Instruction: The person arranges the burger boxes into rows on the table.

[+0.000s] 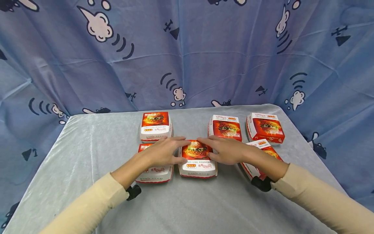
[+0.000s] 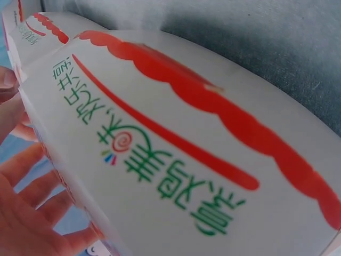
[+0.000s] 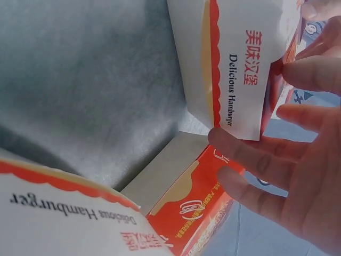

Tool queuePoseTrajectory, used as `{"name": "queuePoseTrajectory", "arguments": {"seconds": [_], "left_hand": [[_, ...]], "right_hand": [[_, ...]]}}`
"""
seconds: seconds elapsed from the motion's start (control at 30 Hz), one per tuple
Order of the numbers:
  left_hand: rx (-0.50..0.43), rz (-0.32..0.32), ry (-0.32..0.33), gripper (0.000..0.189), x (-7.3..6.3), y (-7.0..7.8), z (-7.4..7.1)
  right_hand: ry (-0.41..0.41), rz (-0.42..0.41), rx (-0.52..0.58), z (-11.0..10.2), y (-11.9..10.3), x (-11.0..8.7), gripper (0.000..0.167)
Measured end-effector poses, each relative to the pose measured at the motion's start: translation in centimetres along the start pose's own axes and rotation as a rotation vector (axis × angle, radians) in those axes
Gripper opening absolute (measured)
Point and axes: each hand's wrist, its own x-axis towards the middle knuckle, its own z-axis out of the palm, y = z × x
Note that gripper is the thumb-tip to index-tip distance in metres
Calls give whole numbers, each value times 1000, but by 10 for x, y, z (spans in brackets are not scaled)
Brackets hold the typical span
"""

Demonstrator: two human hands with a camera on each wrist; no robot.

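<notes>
A red and white hamburger box (image 1: pixel 198 165) with a burger picture on its lid lies between my two hands at the middle of the table. My left hand (image 1: pixel 164 151) touches its left side, thumb near the front and fingers toward the back edge. From the right, my right hand (image 1: pixel 229 150) reaches over, its fingertips at the box's back and right edges. Fingers of both hands look extended and spread. Under the left hand is another hamburger box (image 1: pixel 157 174), partly hidden. The right wrist view shows the right fingers against the white side of the box (image 3: pixel 240 69).
Another hamburger box (image 1: pixel 156 125) stands at the back left. At the back right are two more, one nearer the middle (image 1: pixel 226 126) and one farther right (image 1: pixel 267 128). My right forearm partly covers a tilted hamburger box (image 1: pixel 260 144). A patterned blue curtain (image 1: pixel 187 65) hangs behind the grey-clothed table (image 1: pixel 175 208).
</notes>
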Motion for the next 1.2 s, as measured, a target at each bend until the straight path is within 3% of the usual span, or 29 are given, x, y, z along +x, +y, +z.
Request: {"name": "queuePoseTrajectory", "arguments": {"seconds": [0.47,1.2], "left_hand": [[11,7,34,61,0,1,2],[-7,38,44,56,0,-1,2]], "right_hand": [[11,-9,123,0,8,4,70],[-1,-20,96,-1,8,3,70]]}}
